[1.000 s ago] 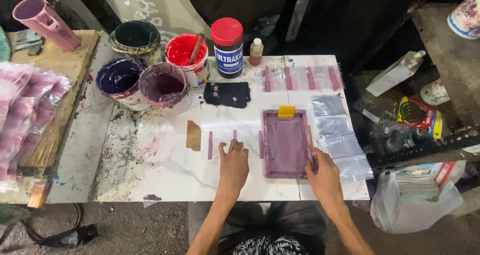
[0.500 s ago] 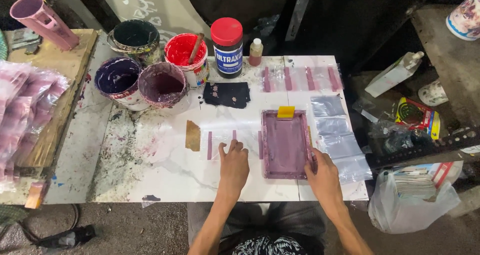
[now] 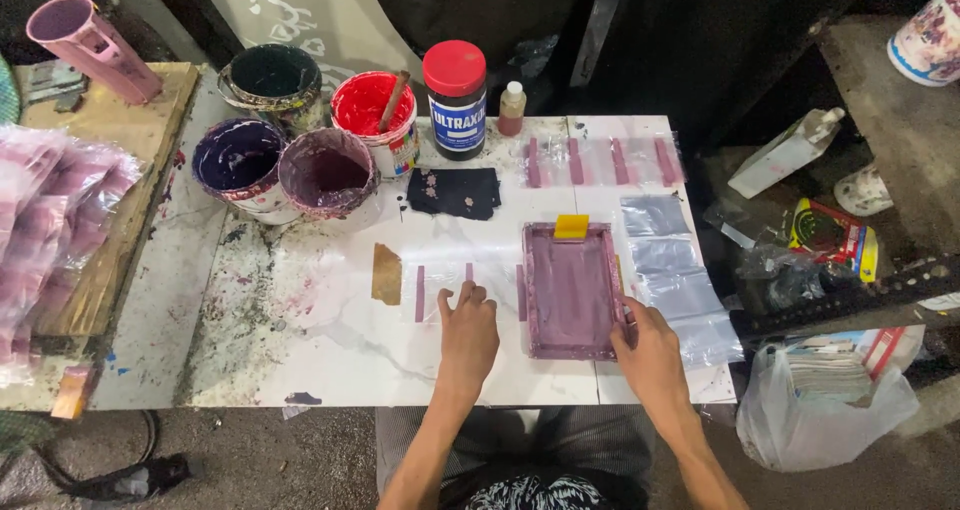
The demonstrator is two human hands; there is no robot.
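On the white tabletop (image 3: 330, 360), seen from the head camera, the left hand (image 3: 468, 332) lies flat and unclenched, fingertips pressing a clear plastic bag (image 3: 445, 288) with purple stripes; it grasps nothing. Just right of that hand sits the purple printing frame (image 3: 571, 290), a yellow tab (image 3: 572, 226) at its far edge. The right hand (image 3: 650, 355) clasps the frame's near right corner, fingers curled over the rim — the frame lies flat on the table.

Left of the left hand, a brown patch of tape (image 3: 386, 273) sticks to the table. Beyond both hands lie a dark cloth (image 3: 455, 191) and a row of striped clear bags (image 3: 600, 160); right of the right hand a stack of plain clear bags (image 3: 672, 270) overlaps the table edge. Farther off stand four paint tubs — the red one (image 3: 374, 115) holds a stick — plus a red-lidded jar (image 3: 455, 82) and a small bottle (image 3: 512, 107). Nothing blocks either hand.

Against the earlier frames, both hands keep their places: left on the bag, right on the frame's corner. Only the view drifts slightly; the frame and bag have not moved.
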